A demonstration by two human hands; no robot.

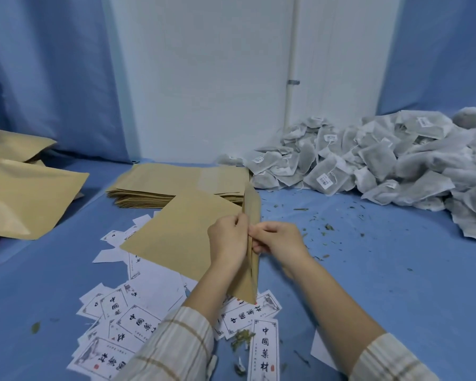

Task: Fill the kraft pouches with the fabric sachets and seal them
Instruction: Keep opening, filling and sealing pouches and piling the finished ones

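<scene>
A flat kraft pouch lies in front of me on the blue cloth, its right-hand mouth edge lifted up on end. My left hand pinches the near lip of that mouth. My right hand pinches the other lip from the right, so the two hands meet at the opening. A heap of grey-white fabric sachets with small tags is piled at the back right. A stack of empty kraft pouches sits behind the held pouch.
Larger kraft pouches lie at the left. White printed labels are scattered near my forearms. Dried herb crumbs litter the blue cloth to the right. A white wall and blue curtains stand behind.
</scene>
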